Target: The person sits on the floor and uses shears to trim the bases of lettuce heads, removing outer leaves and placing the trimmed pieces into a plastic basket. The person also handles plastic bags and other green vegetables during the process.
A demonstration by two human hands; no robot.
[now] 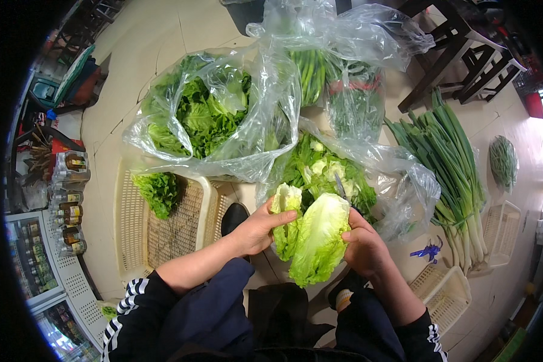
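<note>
My left hand (pixel 259 230) grips a curled piece of green lettuce (pixel 284 240), thumb on top. A larger, pale-ribbed lettuce piece (pixel 321 240) is held at its right edge by my right hand (pixel 366 249). The two pieces meet or overlap between my hands. From behind the right fingers a narrow blade, seemingly a knife (pixel 340 185), points up and away; its handle is hidden. Just beyond my hands, an opened clear plastic bag (pixel 402 181) holds lettuce trimmings (pixel 312 156) with pale cut bases.
A cream plastic basket (pixel 203 199) at left holds one lettuce (pixel 158 192). Behind it stands a large clear bag of leafy greens (pixel 208 117). Leeks (pixel 448 167) lie at right, near a blue tangled strip (pixel 429 251) and another basket (pixel 448 298). Dark wooden stools (pixel 470 63) stand at far right.
</note>
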